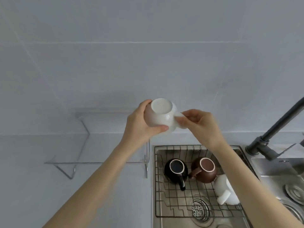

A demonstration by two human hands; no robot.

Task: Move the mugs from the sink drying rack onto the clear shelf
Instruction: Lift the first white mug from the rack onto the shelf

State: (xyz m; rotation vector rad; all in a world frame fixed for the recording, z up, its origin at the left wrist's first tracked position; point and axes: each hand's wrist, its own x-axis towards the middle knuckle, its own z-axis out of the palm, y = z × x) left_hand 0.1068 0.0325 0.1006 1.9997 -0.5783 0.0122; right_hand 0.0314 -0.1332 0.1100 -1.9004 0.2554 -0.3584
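Observation:
A white mug [160, 115] is held upside down in the air above the counter, its base facing me. My left hand [139, 124] wraps around its body, and my right hand [199, 123] pinches its handle. Below, the wire drying rack [172, 203] sits in the sink and holds a black mug [176, 170], a brown mug [205, 171] and another white mug [225, 190], all bottom up. The clear shelf [82, 137] stands on the counter to the left of the sink, with nothing on it.
A dark grey faucet [271, 134] rises at the right behind the sink. A second steel basin [283, 171] with a drain lies right of the rack. The grey tiled wall [148, 55] fills the background.

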